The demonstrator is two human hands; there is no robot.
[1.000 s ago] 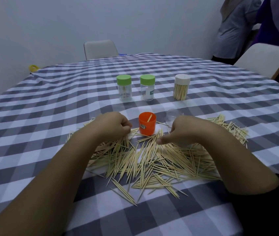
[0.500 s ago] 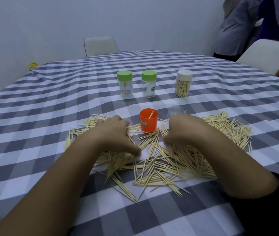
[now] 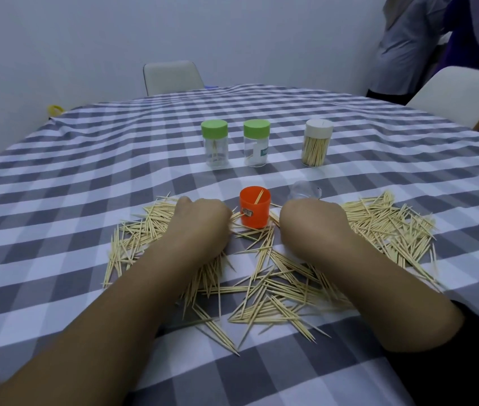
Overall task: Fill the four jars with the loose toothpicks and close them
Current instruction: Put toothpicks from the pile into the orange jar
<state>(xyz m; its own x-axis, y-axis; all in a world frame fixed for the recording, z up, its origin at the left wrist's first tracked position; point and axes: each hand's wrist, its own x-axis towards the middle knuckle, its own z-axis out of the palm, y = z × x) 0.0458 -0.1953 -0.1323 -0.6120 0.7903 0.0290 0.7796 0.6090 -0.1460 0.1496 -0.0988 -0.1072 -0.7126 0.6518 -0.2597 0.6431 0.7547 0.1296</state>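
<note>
Resting knuckles-up in a wide scatter of loose toothpicks (image 3: 276, 276) on a grey-and-white checked desk (image 3: 86, 177), the left hand (image 3: 200, 221) and right hand (image 3: 311, 222) sit either side of an orange jar (image 3: 255, 207). Both hands are curled closed, fingers tucked under; whether they actually pinch any toothpicks cannot be told from here. The orange jar stands open with one toothpick leaning inside, and a clear lid (or cap) (image 3: 305, 190) lies just beyond the right hand. Further off stand two green-lidded jars (image 3: 214, 147) (image 3: 256, 146), nearly empty, and a white-lidded jar (image 3: 318, 146) packed full. The likely risks are a knuckle tipping the light orange jar, since both hands are near it, and toothpicks being swept toward the near desk edge.
</note>
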